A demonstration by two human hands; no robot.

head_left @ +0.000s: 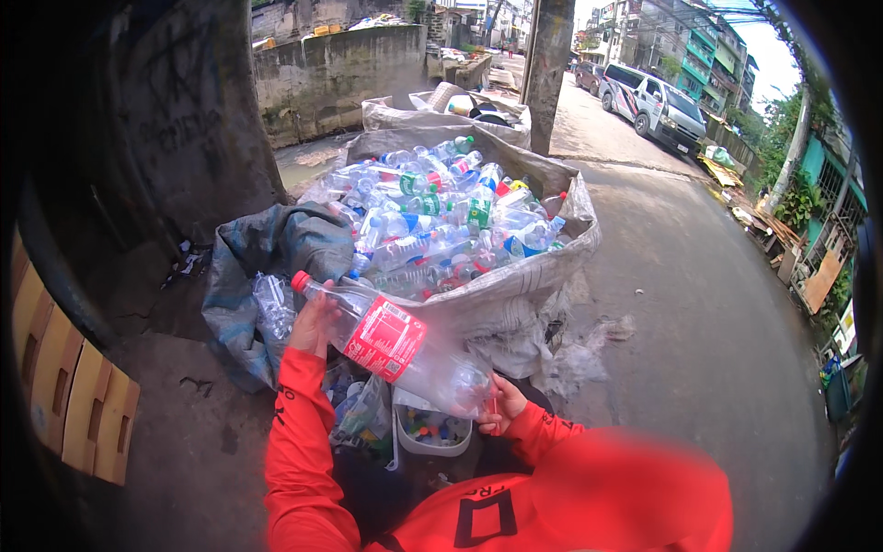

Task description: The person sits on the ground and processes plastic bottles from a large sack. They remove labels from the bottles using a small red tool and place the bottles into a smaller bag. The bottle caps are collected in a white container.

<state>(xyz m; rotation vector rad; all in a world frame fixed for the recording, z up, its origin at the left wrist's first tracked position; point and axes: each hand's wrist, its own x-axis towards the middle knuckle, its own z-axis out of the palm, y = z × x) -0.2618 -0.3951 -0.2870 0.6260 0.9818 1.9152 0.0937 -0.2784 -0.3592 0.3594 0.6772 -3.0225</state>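
Note:
A large clear plastic bottle (434, 373) with a red cap and a red label lies slantwise across both my hands. My left hand (316, 322) is closed round its neck, just below the cap. At the lower right end, my right hand (506, 406) is closed by the bottle's base. A thin red piece (494, 403) shows at those fingers; its kind I cannot make out. Below the bottle stands a white container (432, 449) with several coloured caps inside. Beyond my hands, a big whitish sack (478, 308) is heaped with plastic bottles (432, 221).
A grey-blue sack (241, 276) sits left of the heap, with crumpled clear plastic at its mouth. Wooden pallets (78, 396) stand at the far left. Another filled sack (382, 112) is behind, near a post (549, 78). A van (651, 106) is on the road.

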